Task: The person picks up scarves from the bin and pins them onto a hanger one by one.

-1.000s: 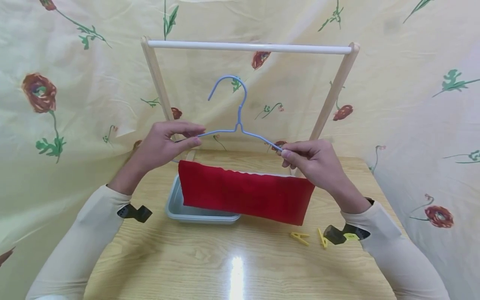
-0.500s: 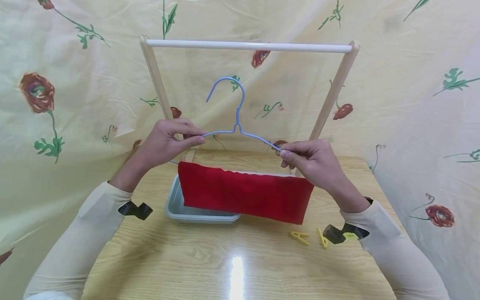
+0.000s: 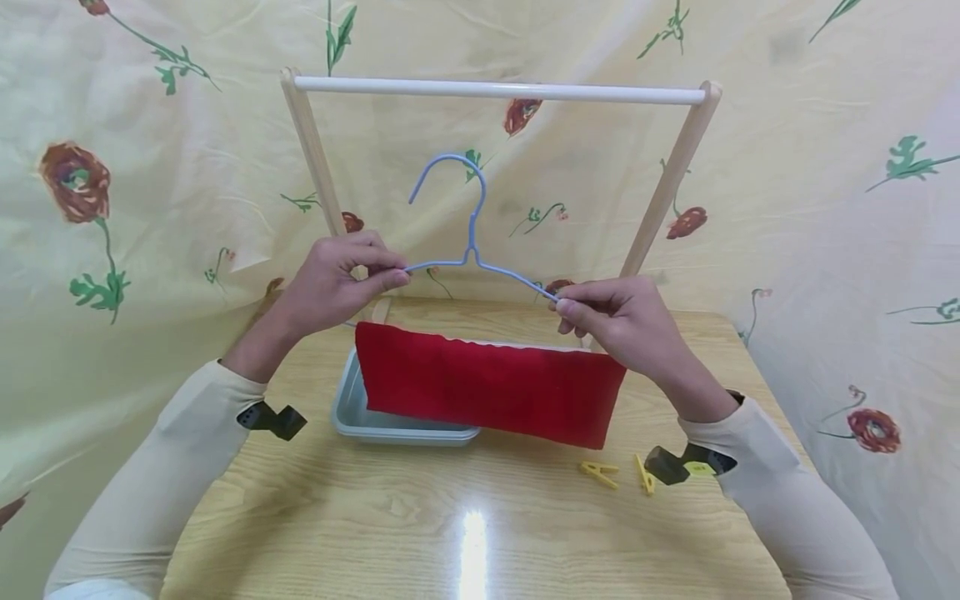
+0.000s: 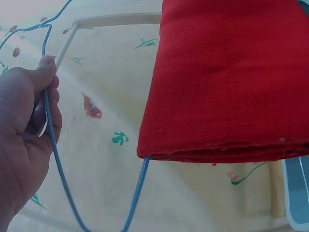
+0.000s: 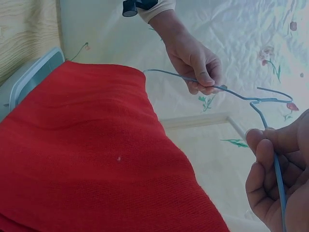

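A blue wire hanger (image 3: 474, 242) is held up in the air, its hook pointing upward. My left hand (image 3: 345, 279) pinches its left shoulder between thumb and fingers, and my right hand (image 3: 626, 321) pinches the right shoulder. Over the hanger's lower bar hangs a folded red cloth (image 3: 487, 383). In the left wrist view the blue wire runs into the fold of the red cloth (image 4: 231, 87). The right wrist view shows both hands on the wire, with the cloth (image 5: 96, 145) beside them. Most of the lower bar is hidden inside the cloth.
A rack with a white rail (image 3: 495, 90) on wooden posts stands behind the hanger. Partly behind the cloth, a light blue tray (image 3: 405, 437) sits on the wooden table (image 3: 375, 517). Two yellow clothespins (image 3: 600, 473) lie at the right. Flowered fabric (image 3: 187, 167) surrounds the table.
The hanger and cloth have shifted very slightly left. My left thumb and fingers, looser around the wire a second ago, have closed together on it. The right hand keeps its pinch.
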